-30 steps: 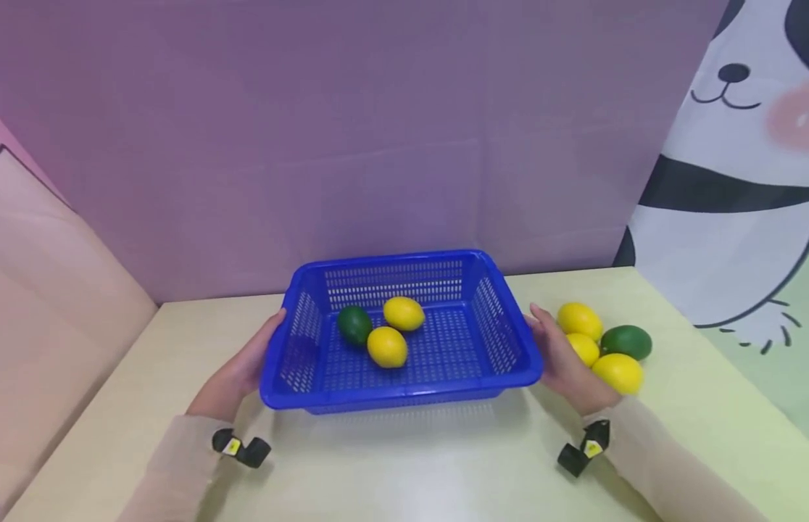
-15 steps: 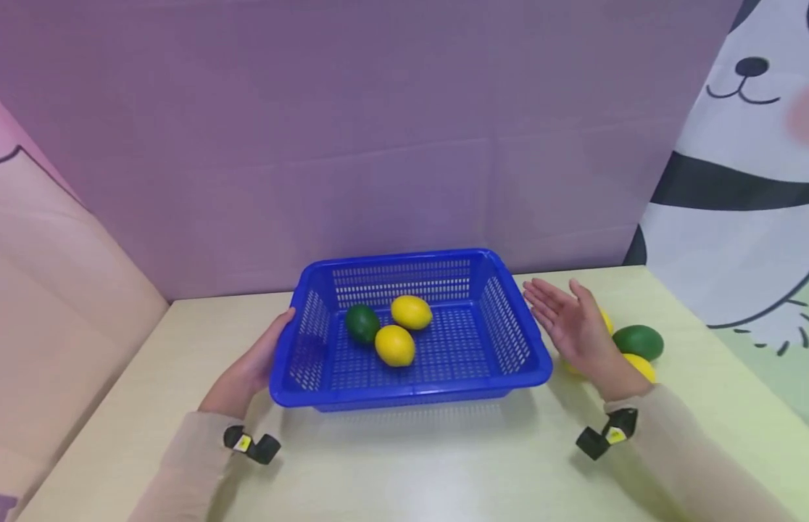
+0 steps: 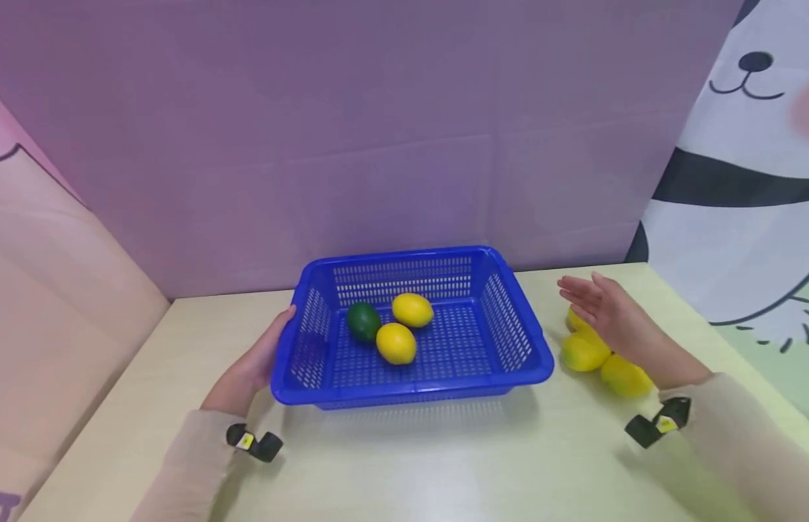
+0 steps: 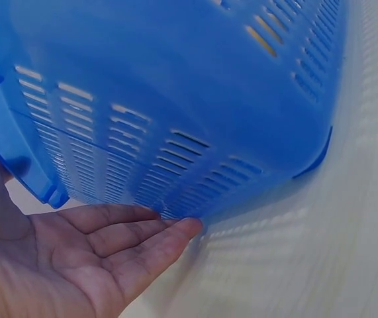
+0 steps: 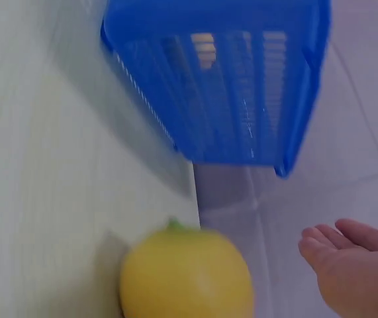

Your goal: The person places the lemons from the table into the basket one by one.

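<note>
A blue slotted plastic basket (image 3: 411, 395) stands on the table, holding two lemons (image 3: 396, 344) and a dark green oval fruit (image 3: 363, 322). My left hand (image 3: 251, 362) holds the basket's left side. Its thumb is at the rim, and its fingers (image 4: 155, 255) lie along the outer wall in the left wrist view. Apart from the basket, my right hand (image 3: 616, 312) hovers over the fruit on the right, fingers extended and holding nothing. Lemons (image 3: 583, 351) lie below it, partly covered by the hand. One lemon (image 5: 185, 275) appears large and blurred in the right wrist view.
The pale wooden table (image 3: 404, 464) ends at a purple cloth backdrop (image 3: 391, 145). A panda-print cloth (image 3: 737, 254) hangs on the right and a pinkish cloth (image 3: 59, 254) on the left. Each wrist wears a small black camera.
My right hand has left the basket's right side and moved right over the loose lemons, hiding the green fruit there. The left hand stays on the basket. The view has shifted slightly.
</note>
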A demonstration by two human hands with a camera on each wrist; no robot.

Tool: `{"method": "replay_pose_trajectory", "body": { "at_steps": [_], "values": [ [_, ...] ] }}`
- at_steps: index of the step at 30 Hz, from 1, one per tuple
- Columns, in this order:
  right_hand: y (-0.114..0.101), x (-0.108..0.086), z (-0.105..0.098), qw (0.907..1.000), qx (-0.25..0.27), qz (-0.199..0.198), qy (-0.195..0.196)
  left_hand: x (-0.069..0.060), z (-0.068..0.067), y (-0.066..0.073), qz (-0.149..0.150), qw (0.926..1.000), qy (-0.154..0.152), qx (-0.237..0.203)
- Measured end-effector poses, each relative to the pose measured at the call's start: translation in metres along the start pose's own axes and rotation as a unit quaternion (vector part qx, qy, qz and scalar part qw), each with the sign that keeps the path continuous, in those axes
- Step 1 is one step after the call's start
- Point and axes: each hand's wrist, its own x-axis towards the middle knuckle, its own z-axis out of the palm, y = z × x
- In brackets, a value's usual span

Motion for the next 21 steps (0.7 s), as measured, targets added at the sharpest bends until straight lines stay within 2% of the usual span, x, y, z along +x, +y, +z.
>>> {"method": "replay_pose_trajectory", "body": {
  "at_steps": [4, 6, 9, 12, 16, 19, 21],
  "values": [
    [-0.006, -0.003, -0.013, 0.996, -0.086, 0.021, 0.008, 0.0, -0.001, 0.0, 0.002, 1.0, 0.002, -0.002],
    [-0.009, -0.004, -0.02, 0.989, -0.145, 0.028, -0.005, -0.001, -0.001, 0.0, 0.002, 1.0, 0.002, -0.001],
    [-0.013, -0.008, -0.031, 0.9708, -0.236, 0.028, -0.036, -0.001, 0.0, 0.0, -0.001, 1.0, 0.006, -0.004],
    [-0.015, -0.014, -0.042, 0.9575, -0.281, 0.021, -0.063, 0.0, 0.001, -0.001, 0.0, 0.9999, 0.008, -0.007],
    [-0.015, -0.021, -0.057, 0.9336, -0.351, 0.007, -0.071, 0.0, 0.001, -0.001, 0.001, 0.9999, 0.011, -0.005],
    [-0.016, -0.024, -0.068, 0.9074, -0.415, 0.011, -0.066, 0.0, 0.001, -0.001, -0.001, 0.9999, 0.017, -0.001],
    [-0.017, -0.026, -0.076, 0.8983, -0.434, 0.015, -0.07, -0.001, 0.0, -0.001, -0.005, 0.9998, 0.021, 0.0]
  ]
}}
